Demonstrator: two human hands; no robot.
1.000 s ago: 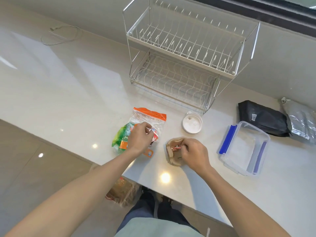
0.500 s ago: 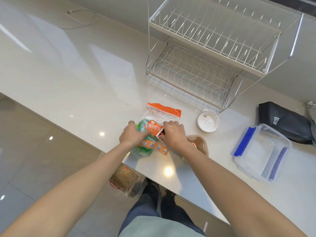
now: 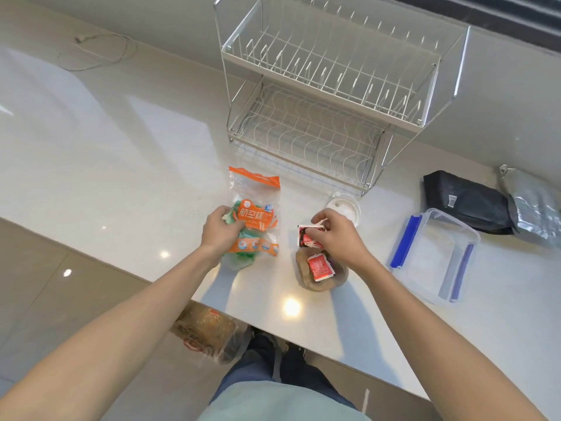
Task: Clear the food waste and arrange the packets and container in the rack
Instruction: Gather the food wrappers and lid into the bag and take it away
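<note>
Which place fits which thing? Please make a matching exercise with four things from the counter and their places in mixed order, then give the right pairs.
Things:
1. orange-topped packet
2. red sachet
3. clear container
4. black pouch

Places:
A. behind the clear container
B. under the left hand
C. in the brown paper cup
D. to the right of the right hand, blue clips on its sides

Pairs: 1-B, 2-C, 3-D, 4-A
</note>
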